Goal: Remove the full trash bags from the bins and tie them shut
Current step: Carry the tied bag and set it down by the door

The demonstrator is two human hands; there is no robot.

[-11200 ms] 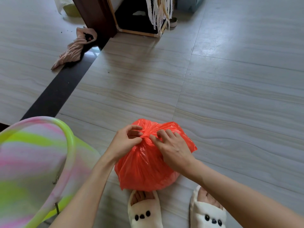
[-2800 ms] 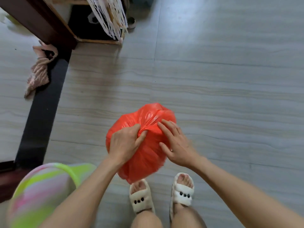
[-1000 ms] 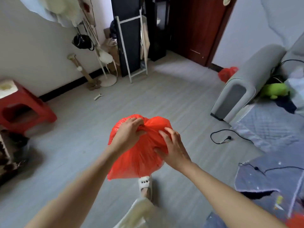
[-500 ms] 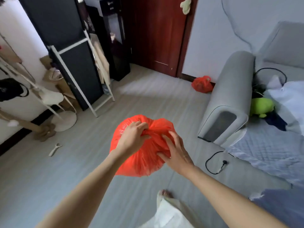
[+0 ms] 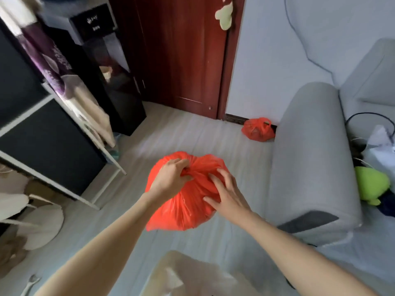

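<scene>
The red trash bag (image 5: 188,201) was off the floor and held in the air at chest height, well in front of the sofa arm (image 5: 310,163). Seconds before it had sat on the tiles between the person's slippers, next to the striped bin, while both hands worked at its neck. The view had swung from that floor to the room toward the red door (image 5: 181,56).

The left hand (image 5: 171,180) was clenched around the gathered neck at the top of the bag and took its weight. The right hand (image 5: 226,195) lay against the bag's right side with its fingers (image 5: 215,180) spread and fairly straight, steadying rather than gripping. The neck looked bunched tight, though whether a finished knot sat under the left fist could not be made out, since the fist covered it.

A second red bag (image 5: 257,130) lay on the floor at the wall, in the corner between the door frame and the sofa. That suggested the carried bag was closed, or nearly so, and probably bound for that spot.
</scene>
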